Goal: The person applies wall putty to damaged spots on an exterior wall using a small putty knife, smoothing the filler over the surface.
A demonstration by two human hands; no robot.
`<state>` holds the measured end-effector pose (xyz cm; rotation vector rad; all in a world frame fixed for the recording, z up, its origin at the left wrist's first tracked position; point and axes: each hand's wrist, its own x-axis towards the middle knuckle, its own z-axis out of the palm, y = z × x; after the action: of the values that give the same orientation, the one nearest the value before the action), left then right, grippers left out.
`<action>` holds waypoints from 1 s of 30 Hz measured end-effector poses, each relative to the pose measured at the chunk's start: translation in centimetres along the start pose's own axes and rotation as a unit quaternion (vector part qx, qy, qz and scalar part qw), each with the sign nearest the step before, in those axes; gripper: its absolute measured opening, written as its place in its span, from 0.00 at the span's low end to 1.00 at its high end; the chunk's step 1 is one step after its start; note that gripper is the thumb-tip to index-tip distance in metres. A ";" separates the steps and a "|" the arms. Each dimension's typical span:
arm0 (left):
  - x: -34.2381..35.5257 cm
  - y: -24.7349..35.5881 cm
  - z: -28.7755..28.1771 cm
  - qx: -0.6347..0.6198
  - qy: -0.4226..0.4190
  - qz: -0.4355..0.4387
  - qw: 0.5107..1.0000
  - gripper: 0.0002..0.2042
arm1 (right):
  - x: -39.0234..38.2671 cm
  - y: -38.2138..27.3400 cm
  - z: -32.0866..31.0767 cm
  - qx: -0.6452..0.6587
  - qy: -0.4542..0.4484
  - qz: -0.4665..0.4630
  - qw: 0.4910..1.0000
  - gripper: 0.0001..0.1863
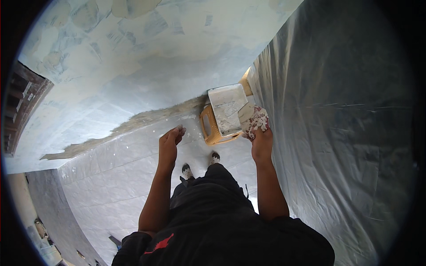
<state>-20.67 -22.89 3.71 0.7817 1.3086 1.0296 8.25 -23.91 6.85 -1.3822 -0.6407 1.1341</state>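
My right hand (261, 144) grips a putty knife (254, 119) with a broad blade and white compound smeared over its reddish handle end. The blade is over the right side of a white tray (225, 108) of white filler, which sits on a yellow plastic stool (208, 126) by the wall's foot. To the left of the tray my left hand (171, 142) is raised with its fingers curled together; whether anything small is between them I cannot make out.
A patchily plastered wall (137, 40) runs along the top and left, with a dark framed opening (24, 106). Translucent plastic sheeting (337, 133) hangs at the right. My shoes (214, 158) stand on pale floor tiles (106, 190), near the stool.
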 end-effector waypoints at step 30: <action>23.7 -37.8 8.7 -0.321 -0.124 -0.425 0.837 0.51 | 12.4 42.9 2.7 -0.596 0.158 -0.121 0.778 0.24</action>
<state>-7.03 -14.39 -38.85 -0.2027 0.8337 0.5334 0.21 -19.08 -36.86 -2.3762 -1.3463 0.1401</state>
